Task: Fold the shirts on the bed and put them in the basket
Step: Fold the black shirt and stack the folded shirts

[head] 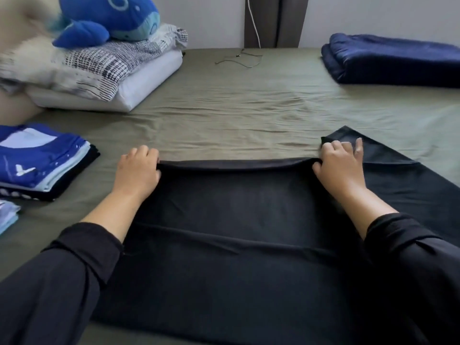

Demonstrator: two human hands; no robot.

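Observation:
A black shirt [231, 210] lies spread flat on the olive bed sheet [236, 108] in front of me. My left hand [138, 170] grips the left end of its far folded edge. My right hand [338, 165] pinches the right end of that same edge, where a sleeve [388, 170] fans out to the right. A stack of folded shirts [42, 163], blue on top, sits at the left of the bed. No basket is in view.
A folded white and patterned duvet [119, 70] with a blue whale plush [109, 18] lies at the back left. A folded navy blanket [393, 61] is at the back right. A thin cord [239, 58] lies near the wall. More folded cloth [7, 215] shows at the left edge.

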